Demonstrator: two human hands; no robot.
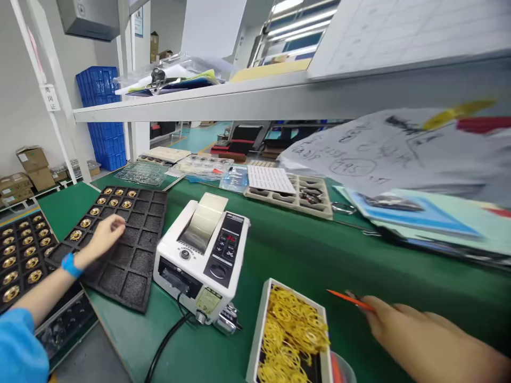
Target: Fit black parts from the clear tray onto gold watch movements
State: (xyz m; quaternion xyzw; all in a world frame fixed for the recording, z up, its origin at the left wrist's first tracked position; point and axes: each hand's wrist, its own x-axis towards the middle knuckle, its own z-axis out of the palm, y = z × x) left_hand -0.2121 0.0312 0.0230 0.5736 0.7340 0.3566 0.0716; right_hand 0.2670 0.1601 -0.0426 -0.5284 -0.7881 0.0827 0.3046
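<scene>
Black foam tray [131,255]: your left hand [104,235] rests here, fingers curled, any grip unclear. Orange pen [347,298]: pinched in your right hand [419,340].

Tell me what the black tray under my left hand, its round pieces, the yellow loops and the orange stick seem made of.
Black tray under the left hand: likely foam, matte, grainy cells.
Round pieces: metal by their look, brass or gold-plated, bright shine.
Yellow loops in the white box: probably rubber, dull, thin, limply tangled.
Orange stick in the right hand: too blurred to tell.
</scene>
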